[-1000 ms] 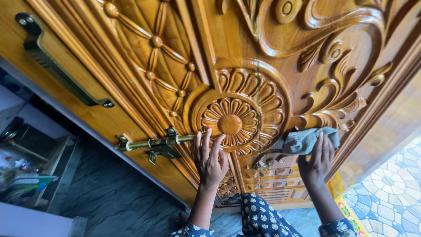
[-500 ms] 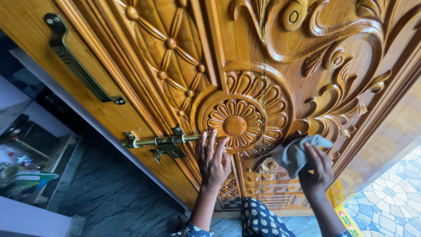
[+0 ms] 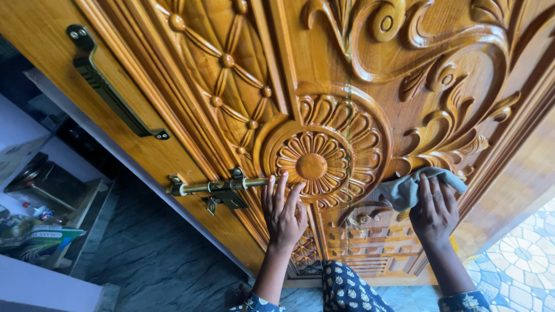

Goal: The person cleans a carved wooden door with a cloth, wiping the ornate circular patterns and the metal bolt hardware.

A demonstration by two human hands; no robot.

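Where the view begins, at its near bottom edge, two forearms in dark blue patterned sleeves rise toward one carved wooden door (image 3: pixel 370 104), with a fold of the same blue cloth between them. Two hands are at work, one to each side. On the left, the left hand (image 3: pixel 284 211) lies flat on the door, its grip apart, holding nothing; the spread fingers (image 3: pixel 279 186) touch the lower left rim of the round flower carving (image 3: pixel 312 166). On the right, the right hand (image 3: pixel 435 209) presses one grey cloth (image 3: pixel 411 188) against the wood, its fingers laid nearly straight over the cloth and pinning it to the carving rather than closed around it. That single cloth sits just under the curling leaf scrollwork (image 3: pixel 448 138), to the right of the flower, with a small slatted panel (image 3: pixel 370 242) below it, between the two wrists. Just left of the left hand's fingertips runs one brass sliding bolt (image 3: pixel 217 186), its rod nearly touching them. Farther up and to the left, one dark metal pull handle (image 3: pixel 113 86) is fixed slantwise to the door's plain edge. Beyond the door's left edge lies a grey stone floor (image 3: pixel 150 254); at the right, a patterned tile floor (image 3: pixel 520 260).
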